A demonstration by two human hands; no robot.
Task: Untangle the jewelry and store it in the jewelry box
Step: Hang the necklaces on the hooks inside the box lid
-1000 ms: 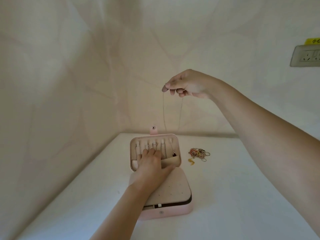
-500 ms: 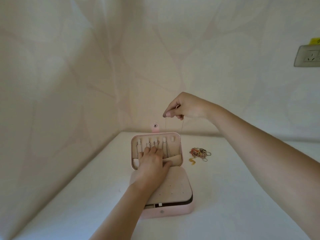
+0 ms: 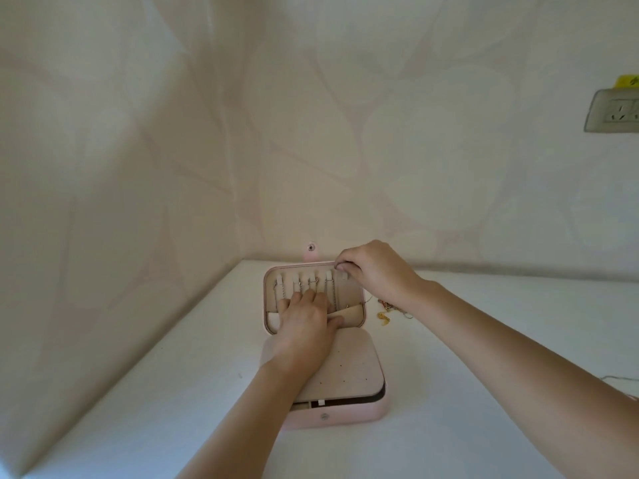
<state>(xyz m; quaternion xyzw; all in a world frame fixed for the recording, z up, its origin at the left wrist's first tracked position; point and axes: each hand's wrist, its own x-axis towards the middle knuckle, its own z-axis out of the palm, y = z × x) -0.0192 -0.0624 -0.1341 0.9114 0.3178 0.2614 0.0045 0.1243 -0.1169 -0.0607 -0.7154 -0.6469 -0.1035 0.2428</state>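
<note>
At the lid (image 3: 356,297) hooks, right hand (image 3: 377,271) has dropped from high, fingertips pinched on a necklace too fine to see; left hand (image 3: 304,326) presses flat. Hanging looks imminent.

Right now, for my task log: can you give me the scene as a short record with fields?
left hand: flat on the open lid, fingers over hung chains
right hand: fingertips pinched at the lid's top right corner; necklace too fine to see
jewelry box: open on white table
tangled jewelry: right of box, on table
</note>
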